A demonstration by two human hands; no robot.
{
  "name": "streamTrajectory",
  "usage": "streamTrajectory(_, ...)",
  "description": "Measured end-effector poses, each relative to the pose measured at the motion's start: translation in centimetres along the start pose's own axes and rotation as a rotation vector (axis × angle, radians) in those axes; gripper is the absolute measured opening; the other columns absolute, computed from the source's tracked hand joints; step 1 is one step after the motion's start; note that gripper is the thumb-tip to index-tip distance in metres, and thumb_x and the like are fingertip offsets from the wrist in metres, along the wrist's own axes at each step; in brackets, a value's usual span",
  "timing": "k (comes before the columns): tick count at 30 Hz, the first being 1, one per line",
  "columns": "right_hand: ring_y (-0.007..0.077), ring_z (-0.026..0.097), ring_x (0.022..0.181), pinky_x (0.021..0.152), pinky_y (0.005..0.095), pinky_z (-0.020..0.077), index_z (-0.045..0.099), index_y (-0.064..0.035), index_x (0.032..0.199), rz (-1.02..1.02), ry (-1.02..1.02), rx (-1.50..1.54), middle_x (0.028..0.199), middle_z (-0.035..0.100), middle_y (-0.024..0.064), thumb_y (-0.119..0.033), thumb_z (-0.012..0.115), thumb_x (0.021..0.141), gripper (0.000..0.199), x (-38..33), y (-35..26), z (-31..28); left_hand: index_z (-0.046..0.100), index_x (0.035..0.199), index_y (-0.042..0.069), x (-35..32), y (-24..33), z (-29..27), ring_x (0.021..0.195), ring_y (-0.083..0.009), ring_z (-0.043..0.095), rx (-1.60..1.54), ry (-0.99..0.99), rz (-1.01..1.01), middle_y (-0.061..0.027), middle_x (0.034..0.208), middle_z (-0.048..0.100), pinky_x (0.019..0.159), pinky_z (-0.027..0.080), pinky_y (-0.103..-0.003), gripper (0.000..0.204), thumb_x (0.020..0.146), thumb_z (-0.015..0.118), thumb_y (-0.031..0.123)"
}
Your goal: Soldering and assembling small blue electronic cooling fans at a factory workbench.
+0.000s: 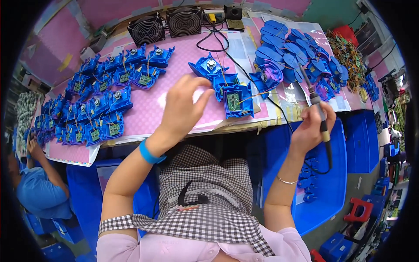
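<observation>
Head view, from above: one opened blue housing point(247, 105) with one green circuit board point(234, 101) sits at the near middle of the pink-covered table point(183, 61). Two bare hands flank it. The left hand point(183, 102), just left of the housing, has released, loosely curved fingers; the right hand point(307, 129), to the right, has fingers grasping one soldering iron point(313, 97). Two black fans point(165, 26) stand far back. More blue housings point(98, 104), too crowded to count, fill the left; flat blue ovals point(283, 46) pile far right. Below, two blue bins point(334, 187) stand right; the nearer contains small blue parts point(308, 181).
</observation>
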State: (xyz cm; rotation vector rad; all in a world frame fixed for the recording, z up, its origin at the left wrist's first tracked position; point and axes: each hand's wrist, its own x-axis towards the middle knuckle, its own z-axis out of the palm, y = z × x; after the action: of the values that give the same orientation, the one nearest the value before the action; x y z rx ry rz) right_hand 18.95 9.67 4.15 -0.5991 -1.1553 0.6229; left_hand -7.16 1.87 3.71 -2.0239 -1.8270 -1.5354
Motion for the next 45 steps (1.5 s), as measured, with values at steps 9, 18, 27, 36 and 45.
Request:
streamTrajectory(9,0.009,0.034,0.049,0.047,0.0254,0.0304,0.055,-0.0058,0.12,0.229,-0.336,0.427,0.061,0.044,0.0015,-0.019,0.046,0.102,0.024,5.4,-0.6,-1.5,0.06,0.076,0.0,2.9,-2.6,5.4,0.079,-0.035,0.058,0.133,-0.364,0.16,-0.0173,0.077,0.057,0.068,0.046,-0.045,0.024,0.076,0.073,0.02)
streamTrajectory(18,0.0265,0.06,0.095,0.086,0.0396,0.0456,0.055,-0.0066,0.087,-0.214,-0.857,-0.439,0.105,0.068,0.0136,-0.019,0.083,0.07,0.035,-1.8,2.9,7.8,0.066,0.078,-0.004,-8.0,-4.1,-5.4,0.057,-0.0208,0.059,0.279,0.173,-0.454,-0.0139,0.066,0.062,0.052,0.042,-0.033,0.023,0.081,0.073,0.018)
streamTrajectory(27,0.0266,0.056,0.097,0.084,0.0409,0.028,0.058,-0.0119,0.087,-0.385,-0.717,-0.976,0.097,0.068,0.0045,-0.011,0.072,0.072,0.021,-2.5,6.8,9.3,0.06,0.069,-0.003,-9.7,-4.5,-6.9,0.052,-0.0235,0.054,0.143,-0.072,-0.579,-0.0145,0.06,0.057,0.049,0.038,-0.036,0.03,0.078,0.076,0.02)
streamTrajectory(36,0.0234,0.057,0.094,0.082,0.0413,0.0258,0.059,-0.0128,0.082,-0.53,-0.83,-0.858,0.08,0.067,0.0002,-0.013,0.071,0.077,0.013,-5.2,7.2,14.6,0.061,0.07,-0.002,-11.0,-4.3,-7.3,0.052,-0.0233,0.054,0.171,0.002,-0.476,-0.013,0.063,0.058,0.048,0.039,-0.035,0.027,0.076,0.078,0.018)
streamTrajectory(45,0.0172,0.057,0.083,0.084,0.0391,0.0303,0.061,-0.0144,0.082,-0.294,-1.02,-0.342,0.072,0.061,-0.0049,-0.009,0.074,0.072,0.018,-7.1,5.3,12.6,0.057,0.074,0.0,-10.9,-3.2,-4.9,0.052,-0.0186,0.05,0.19,-0.023,-0.357,-0.0075,0.063,0.053,0.048,0.038,-0.031,0.025,0.078,0.077,0.014)
